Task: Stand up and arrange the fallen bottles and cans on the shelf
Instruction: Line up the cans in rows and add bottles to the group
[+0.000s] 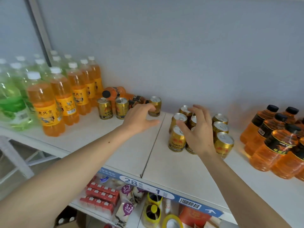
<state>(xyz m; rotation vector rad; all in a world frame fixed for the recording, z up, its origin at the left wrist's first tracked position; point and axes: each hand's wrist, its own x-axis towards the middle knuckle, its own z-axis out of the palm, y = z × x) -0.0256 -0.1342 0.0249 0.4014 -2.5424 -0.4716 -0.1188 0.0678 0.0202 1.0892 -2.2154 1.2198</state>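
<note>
The gold cans [199,130] stand upright in a tight block on the shelf [181,170], to the right of the seam between its two boards; judging by the task, this block is the sorted group that stray cans are meant to join. Three more gold cans stand apart at about ten o'clock from it: two side by side [112,108] and a lone can [155,106] nearer the seam. Behind those, against the back wall, orange bottles with black caps [115,92] lie on their sides, so the standing-up work is not finished. Their upright kin [273,139] wait at the block's three o'clock, which is likely where the fallen ones belong.

The left hand [139,119] reaches forward with the forearm low over the shelf, palm down, fingers loosely curved. The fingertips are at the lone can's near side, but whether they actually grasp it cannot be told; the thumb lies out flat toward the seam.

The right hand [195,129] hovers over the block with fingers spread and straight, holding nothing, seemingly steadying or squaring the group.
</note>
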